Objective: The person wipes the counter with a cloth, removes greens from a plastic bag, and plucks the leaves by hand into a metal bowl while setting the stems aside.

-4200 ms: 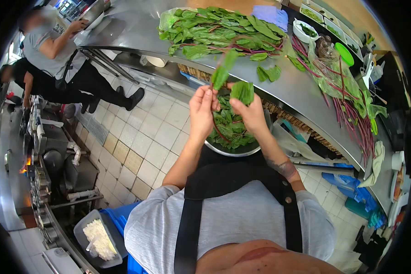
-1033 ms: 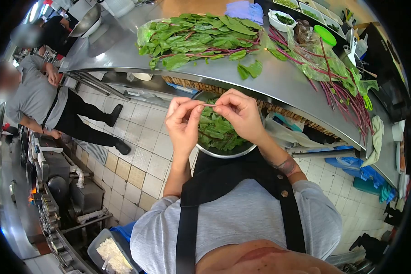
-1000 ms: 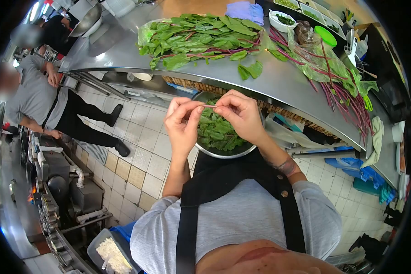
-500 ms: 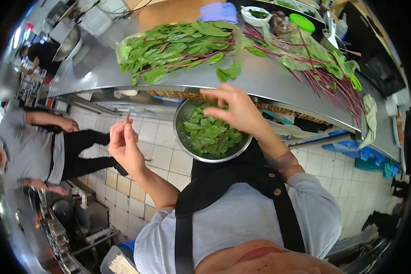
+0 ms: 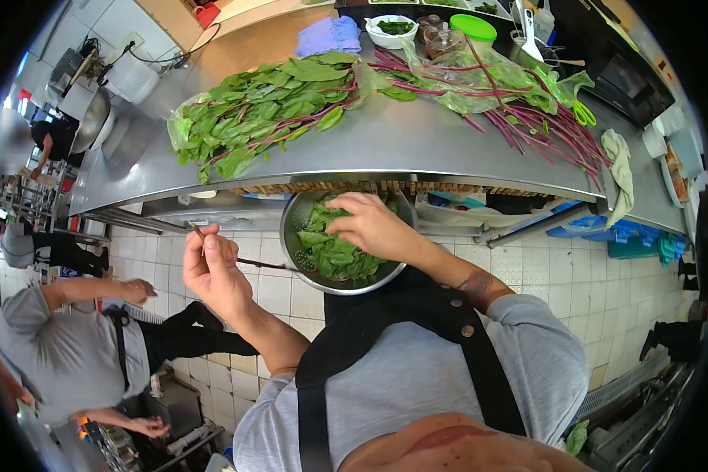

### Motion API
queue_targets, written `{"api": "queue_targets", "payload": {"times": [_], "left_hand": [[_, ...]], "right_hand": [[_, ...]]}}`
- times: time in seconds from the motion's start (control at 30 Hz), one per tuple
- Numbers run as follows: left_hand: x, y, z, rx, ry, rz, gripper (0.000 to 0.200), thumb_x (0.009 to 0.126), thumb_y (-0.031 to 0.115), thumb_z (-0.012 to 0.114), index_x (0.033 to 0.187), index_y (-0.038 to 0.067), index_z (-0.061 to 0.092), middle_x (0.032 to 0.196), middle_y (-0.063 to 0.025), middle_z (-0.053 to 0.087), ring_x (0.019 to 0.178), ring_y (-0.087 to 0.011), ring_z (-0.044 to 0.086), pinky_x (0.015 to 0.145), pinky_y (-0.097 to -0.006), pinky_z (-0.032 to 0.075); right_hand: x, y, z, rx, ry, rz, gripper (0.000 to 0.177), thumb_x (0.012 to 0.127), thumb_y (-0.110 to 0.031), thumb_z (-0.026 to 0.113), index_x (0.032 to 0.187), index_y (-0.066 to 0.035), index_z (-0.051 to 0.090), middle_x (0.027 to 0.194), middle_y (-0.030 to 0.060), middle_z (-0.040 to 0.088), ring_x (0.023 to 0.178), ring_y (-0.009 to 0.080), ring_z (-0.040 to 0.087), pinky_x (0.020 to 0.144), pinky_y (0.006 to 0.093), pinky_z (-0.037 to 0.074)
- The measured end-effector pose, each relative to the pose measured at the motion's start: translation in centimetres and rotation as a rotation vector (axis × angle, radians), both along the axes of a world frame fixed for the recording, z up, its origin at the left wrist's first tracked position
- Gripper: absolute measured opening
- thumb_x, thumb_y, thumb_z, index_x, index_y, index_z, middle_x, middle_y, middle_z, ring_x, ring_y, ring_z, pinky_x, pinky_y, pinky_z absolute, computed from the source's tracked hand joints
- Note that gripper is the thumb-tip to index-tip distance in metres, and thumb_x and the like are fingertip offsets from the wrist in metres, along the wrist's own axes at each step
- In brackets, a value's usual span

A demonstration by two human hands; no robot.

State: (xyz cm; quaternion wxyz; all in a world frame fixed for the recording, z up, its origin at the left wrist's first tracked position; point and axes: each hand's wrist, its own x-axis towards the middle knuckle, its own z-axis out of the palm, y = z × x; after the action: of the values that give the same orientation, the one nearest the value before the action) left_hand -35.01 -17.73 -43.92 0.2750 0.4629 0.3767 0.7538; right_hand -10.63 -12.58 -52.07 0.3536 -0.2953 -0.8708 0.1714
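Left hand (image 5: 212,275) out over floor tiles, thumb and forefinger pinching thin bare stem (image 5: 263,264), no leaf left on it that I can see. Above it on counter (image 5: 401,141): big pile of leafy stalks (image 5: 252,110), not yet picked, so plenty left, I judge. Metal bowl (image 5: 293,236) under counter edge, against my apron, holds good layer of picked leaves (image 5: 330,256). Right hand (image 5: 374,228) down in bowl, fingers bent loosely on leaves; cannot tell if gripping any. Far right on counter, heap of stripped red stems (image 5: 551,130): fair share done.
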Motion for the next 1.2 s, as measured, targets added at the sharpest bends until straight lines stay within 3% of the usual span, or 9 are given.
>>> {"api": "queue_targets", "payload": {"times": [0.23,0.3,0.37,0.4,0.6,0.77,0.87,0.97,1.2], "left_hand": [[6.2,1.3,2.4,0.027,-0.283,-0.447,0.015,0.099,0.013,0.054,0.104,0.000,0.057,0.089,-0.0041,0.052,0.063,-0.0090,0.039,0.054,-0.0244,0.032],[8.4,2.5,2.6,0.115,-0.431,-0.640,0.019,0.100,0.017,0.052,0.110,0.002,0.057,0.095,-0.0066,0.055,0.073,-0.0133,0.048,0.062,-0.0273,0.040],[10.4,3.5,3.2,0.088,-0.376,-0.484,0.021,0.100,0.018,0.052,0.111,0.002,0.058,0.100,-0.0082,0.057,0.083,-0.0173,0.054,0.069,-0.0307,0.044],[11.1,4.3,3.6,0.075,-0.349,-0.408,0.022,0.100,0.019,0.053,0.111,0.001,0.059,0.103,-0.0090,0.058,0.088,-0.0193,0.057,0.072,-0.0325,0.047],[5.7,12.9,-1.9,-0.102,0.921,0.220,0.020,0.087,0.010,0.063,0.105,0.002,0.064,0.107,-0.0114,0.063,0.098,-0.0275,0.060,0.085,-0.0385,0.048],[5.0,15.1,-4.1,-0.159,1.256,0.441,0.028,0.078,0.008,0.069,0.105,0.008,0.065,0.106,-0.0080,0.064,0.103,-0.0297,0.058,0.083,-0.0458,0.044],[5.9,14.6,-3.7,-0.239,1.321,0.512,0.027,0.078,0.009,0.068,0.105,0.010,0.064,0.106,-0.0078,0.063,0.103,-0.0284,0.057,0.082,-0.0493,0.042],[5.2,15.5,-4.4,-0.267,1.313,0.511,0.022,0.078,0.012,0.068,0.100,0.011,0.064,0.100,-0.0090,0.063,0.101,-0.0297,0.057,0.080,-0.0492,0.042],[4.0,14.1,-4.3,-0.270,1.357,0.597,0.020,0.078,0.015,0.069,0.097,0.010,0.065,0.096,-0.0073,0.064,0.096,-0.0283,0.059,0.081,-0.0494,0.039]], "right_hand": [[0.9,-1.2,5.5,-0.359,0.228,0.321,0.044,0.083,-0.029,0.072,0.120,-0.007,0.062,0.136,0.0185,0.048,0.120,0.0370,0.050,0.099,0.0442,0.042],[1.3,-1.7,6.8,-0.436,0.211,0.264,0.034,0.087,-0.024,0.066,0.114,-0.003,0.062,0.116,0.0185,0.060,0.104,0.0349,0.060,0.088,0.0412,0.048],[2.6,-2.0,8.2,-0.515,0.168,0.170,0.028,0.089,-0.019,0.063,0.111,-0.002,0.063,0.103,0.0173,0.064,0.094,0.0337,0.064,0.082,0.0401,0.050],[3.4,-1.8,8.6,-0.234,0.240,0.063,0.020,0.090,-0.013,0.060,0.106,-0.002,0.063,0.091,0.0161,0.066,0.086,0.0338,0.065,0.076,0.0399,0.051],[14.1,1.7,14.1,0.289,0.016,-0.824,0.023,0.088,-0.010,0.059,0.108,-0.010,0.068,0.088,0.0160,0.064,0.078,0.0354,0.064,0.067,0.0425,0.052],[19.8,9.5,13.1,0.518,-0.265,-1.095,0.046,0.080,-0.018,0.072,0.125,-0.016,0.061,0.123,0.0108,0.060,0.112,0.0327,0.058,0.088,0.0429,0.048],[17.8,8.1,12.2,0.536,-0.163,-1.033,0.064,0.075,-0.021,0.077,0.134,-0.020,0.052,0.136,0.0097,0.050,0.127,0.0371,0.045,0.100,0.0513,0.040],[15.5,7.0,10.5,0.398,0.025,-0.830,0.068,0.073,-0.022,0.079,0.135,-0.019,0.051,0.140,0.0130,0.047,0.130,0.0405,0.042,0.104,0.0494,0.038],[8.9,5.2,8.2,0.161,0.183,-0.590,0.042,0.077,-0.010,0.074,0.118,-0.010,0.064,0.133,0.0151,0.052,0.117,0.0356,0.055,0.096,0.0414,0.046]]}}
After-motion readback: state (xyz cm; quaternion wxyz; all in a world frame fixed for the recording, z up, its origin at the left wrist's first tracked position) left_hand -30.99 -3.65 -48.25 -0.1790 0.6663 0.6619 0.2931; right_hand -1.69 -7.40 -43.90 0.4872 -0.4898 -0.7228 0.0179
